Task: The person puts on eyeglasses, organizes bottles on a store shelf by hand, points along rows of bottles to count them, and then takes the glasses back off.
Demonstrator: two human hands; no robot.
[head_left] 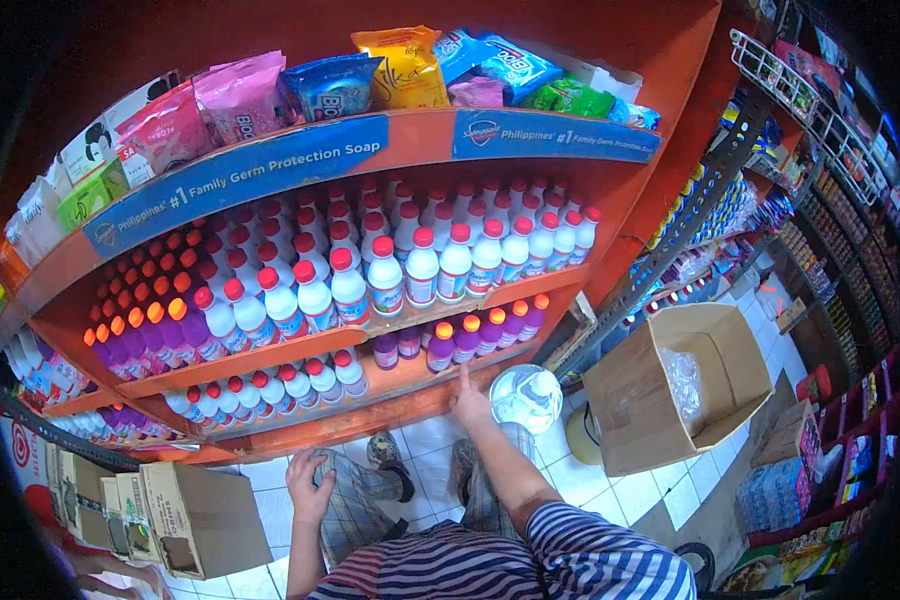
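My right hand point(470, 408) reaches forward with its index finger stretched up towards purple bottles with orange caps point(467, 343) on the lower shelf. The fingertip is just below these bottles; whether it touches one I cannot tell. Nothing shows in this hand. By my left knee is my left hand point(310, 484), its fingers loosely bent and apart, holding nothing. White bottles with red caps point(385, 280) fill the middle shelf in rows. More red-capped white bottles point(295, 382) stand in a row at the left of the lower shelf.
Bagged products, including a yellow pack point(402, 72), line the top shelf. An open cardboard box point(625, 400) with clear plastic inside stands at right, beside a clear plastic-wrapped container point(526, 398). Flattened cartons point(205, 515) stand at lower left. Metal racks point(705, 195) hold goods at right.
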